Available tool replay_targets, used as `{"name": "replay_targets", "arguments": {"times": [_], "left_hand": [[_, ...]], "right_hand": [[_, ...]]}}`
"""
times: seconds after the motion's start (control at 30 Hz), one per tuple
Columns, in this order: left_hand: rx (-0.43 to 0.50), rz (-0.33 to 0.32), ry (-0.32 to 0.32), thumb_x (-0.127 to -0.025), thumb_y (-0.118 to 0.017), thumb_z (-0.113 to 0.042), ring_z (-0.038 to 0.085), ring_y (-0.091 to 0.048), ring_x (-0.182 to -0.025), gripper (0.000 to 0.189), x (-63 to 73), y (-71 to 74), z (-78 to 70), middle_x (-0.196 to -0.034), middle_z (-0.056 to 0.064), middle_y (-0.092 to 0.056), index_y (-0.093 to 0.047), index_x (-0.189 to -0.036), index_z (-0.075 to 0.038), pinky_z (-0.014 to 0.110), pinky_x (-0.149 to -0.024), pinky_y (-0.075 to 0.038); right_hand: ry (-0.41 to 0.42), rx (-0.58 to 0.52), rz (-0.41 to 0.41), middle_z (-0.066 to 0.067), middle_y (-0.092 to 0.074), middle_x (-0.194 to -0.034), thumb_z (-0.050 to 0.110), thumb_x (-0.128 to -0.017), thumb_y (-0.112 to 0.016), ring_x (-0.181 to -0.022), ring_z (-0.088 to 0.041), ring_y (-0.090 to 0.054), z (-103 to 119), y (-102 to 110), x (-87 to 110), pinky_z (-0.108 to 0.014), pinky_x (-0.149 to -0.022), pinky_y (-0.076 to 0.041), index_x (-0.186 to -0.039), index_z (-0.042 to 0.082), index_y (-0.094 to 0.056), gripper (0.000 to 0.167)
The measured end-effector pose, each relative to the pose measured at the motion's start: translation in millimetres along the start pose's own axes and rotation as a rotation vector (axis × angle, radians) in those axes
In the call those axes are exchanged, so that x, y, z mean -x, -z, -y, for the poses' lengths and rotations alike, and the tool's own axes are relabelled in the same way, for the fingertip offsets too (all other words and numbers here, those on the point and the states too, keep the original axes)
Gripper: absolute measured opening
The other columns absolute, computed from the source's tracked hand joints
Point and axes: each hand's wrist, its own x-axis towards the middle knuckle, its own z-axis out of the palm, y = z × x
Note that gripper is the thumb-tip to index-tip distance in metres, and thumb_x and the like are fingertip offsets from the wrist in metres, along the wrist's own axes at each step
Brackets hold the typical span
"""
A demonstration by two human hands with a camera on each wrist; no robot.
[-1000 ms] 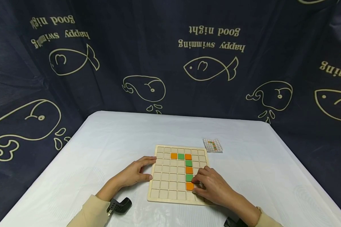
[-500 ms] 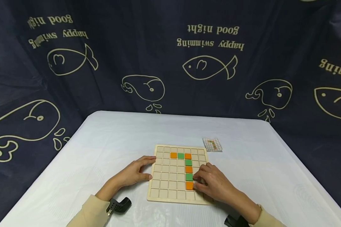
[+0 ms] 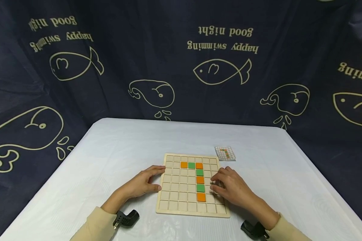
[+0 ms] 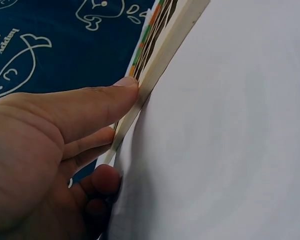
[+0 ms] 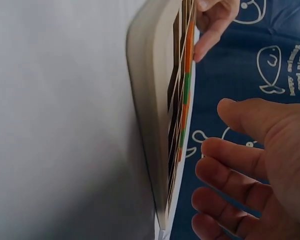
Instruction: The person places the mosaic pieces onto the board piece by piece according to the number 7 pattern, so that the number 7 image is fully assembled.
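Note:
A square wooden grid board (image 3: 179, 196) lies on the table. Its orange tiles (image 3: 201, 197) and green tiles (image 3: 200, 188) alternate in a short row near the top and a column running down from that row's right end. My left hand (image 3: 141, 183) rests against the board's left edge. In the left wrist view, its thumb (image 4: 105, 104) touches the board's side with the fingers relaxed. Over the board's right part hovers my right hand (image 3: 233, 188), right of the coloured column. The right wrist view shows its fingers (image 5: 230, 180) loosely bent and apart from the thumb, holding nothing.
A small card (image 3: 225, 154) printed with a grid and a similar coloured pattern lies past the board's top right corner. White cloth covers the table (image 3: 132, 140). Behind it hangs a dark blue curtain (image 3: 181, 67) with whale and fish drawings.
My right hand has moved right, away from the lowest orange tile, baring more of the board's lower right cells. The left hand and the tiles stay in place.

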Motion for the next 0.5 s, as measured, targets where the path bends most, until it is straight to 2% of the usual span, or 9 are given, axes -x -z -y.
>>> {"name": "replay_targets", "arguments": {"times": [0.2,0.43,0.5], "left_hand": [[-0.070,-0.021,0.009,-0.084,-0.071,-0.022,0.027,-0.034,-0.139,0.063,-0.2,-0.4,-3.1,-0.150,0.003,-0.037,-0.046,-0.140,-0.008,0.048,-0.105,-0.036],[-0.164,-0.113,0.011,-0.082,-0.072,-0.022,0.031,-0.043,-0.133,0.060,3.2,0.1,-8.5,-0.141,0.007,-0.049,-0.050,-0.135,-0.006,0.050,-0.106,-0.036],[-0.161,-0.132,0.021,-0.083,-0.072,-0.021,0.026,-0.055,-0.118,0.059,4.9,2.1,-11.0,-0.138,0.006,-0.052,-0.050,-0.135,-0.006,0.042,-0.096,-0.046]], "right_hand": [[-0.022,0.010,-0.020,0.010,-0.061,-0.088,0.032,-0.079,-0.074,-0.078,-0.005,-0.042,-5.5,0.0,-2.1,-0.023,-0.068,-0.039,-0.092,0.017,-0.073,0.021],[-0.032,0.016,-0.061,0.008,-0.060,-0.083,0.030,-0.077,-0.076,-0.077,-0.005,-0.043,-13.5,1.1,-3.0,-0.026,-0.068,-0.040,-0.090,0.015,-0.073,0.021],[-0.028,0.019,-0.078,0.008,-0.060,-0.082,0.029,-0.077,-0.076,-0.077,-0.006,-0.045,-16.1,1.4,-3.0,-0.027,-0.068,-0.041,-0.090,0.014,-0.073,0.021]]}}
